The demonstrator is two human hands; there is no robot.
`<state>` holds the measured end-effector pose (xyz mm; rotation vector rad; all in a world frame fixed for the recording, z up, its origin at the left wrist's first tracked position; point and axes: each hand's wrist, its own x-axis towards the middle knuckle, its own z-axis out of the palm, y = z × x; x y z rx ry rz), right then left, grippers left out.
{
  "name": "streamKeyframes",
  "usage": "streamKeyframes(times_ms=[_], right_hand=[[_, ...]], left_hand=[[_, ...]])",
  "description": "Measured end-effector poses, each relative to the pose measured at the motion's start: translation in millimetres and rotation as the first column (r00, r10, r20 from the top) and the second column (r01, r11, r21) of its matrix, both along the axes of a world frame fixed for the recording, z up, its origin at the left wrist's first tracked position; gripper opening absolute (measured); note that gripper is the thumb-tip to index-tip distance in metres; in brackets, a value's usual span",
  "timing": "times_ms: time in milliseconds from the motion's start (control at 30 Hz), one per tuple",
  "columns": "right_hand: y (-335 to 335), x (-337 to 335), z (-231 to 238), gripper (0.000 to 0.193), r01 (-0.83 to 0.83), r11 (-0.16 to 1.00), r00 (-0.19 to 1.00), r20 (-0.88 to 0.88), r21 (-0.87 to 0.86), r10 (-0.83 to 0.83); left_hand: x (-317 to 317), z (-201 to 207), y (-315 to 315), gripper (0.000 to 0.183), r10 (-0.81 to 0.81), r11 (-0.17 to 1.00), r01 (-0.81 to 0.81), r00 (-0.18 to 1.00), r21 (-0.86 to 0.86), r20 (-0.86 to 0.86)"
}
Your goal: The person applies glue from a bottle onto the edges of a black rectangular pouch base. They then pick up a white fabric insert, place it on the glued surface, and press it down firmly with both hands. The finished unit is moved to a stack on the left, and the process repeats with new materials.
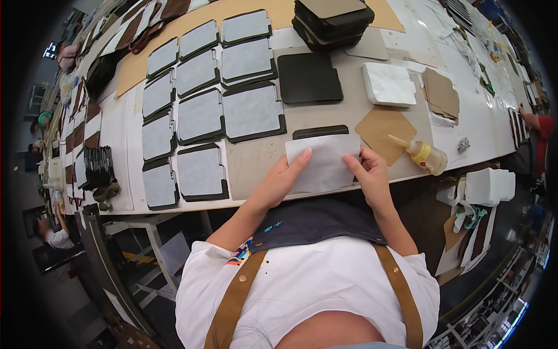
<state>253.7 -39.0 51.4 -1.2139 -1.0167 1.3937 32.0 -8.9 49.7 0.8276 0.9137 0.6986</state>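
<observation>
A thin pale white sheet (323,166) is stretched between my two hands at the table's near edge. My left hand (283,179) pinches its left side, with the thumb on top. At the sheet's right side my right hand (370,174) pinches it between thumb and fingers. Behind the sheet, a black panel (319,132) lies on the table, mostly hidden by it. To the left, several black panels lie in rows, each with a light grey sheet (253,110) on top and black borders showing. A bare black panel (309,78) lies farther back.
A tall stack of black panels (331,26) stands at the back. On the right are a stack of white sheets (388,85), brown card pieces (442,93), a tan card (386,131) and a glue bottle (427,157) lying on its side. Other people are at the far left and right.
</observation>
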Motion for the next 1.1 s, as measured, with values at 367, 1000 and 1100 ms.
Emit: streamKeyframes(times_ms=[367,1000,1100], right_hand=[[-4.3,-1.4,-26.4,0.016,0.204,0.975,0.930,0.292,0.089,-0.222],[10.8,-4.4,-34.0,0.020,0.066,0.978,0.626,0.755,0.198,-0.195],[10.6,-3.2,-35.8,0.020,0.060,0.979,0.610,0.769,0.196,-0.191]], left_hand=[[6.6,-21.3,-15.6,0.050,0.179,0.934,-0.100,0.962,0.343,-0.207],[-3.4,-48.8,-15.7,0.040,0.396,0.715,0.180,0.691,0.675,-0.604],[-2.9,-48.8,-15.1,0.040,0.398,0.718,0.187,0.681,0.671,-0.615]])
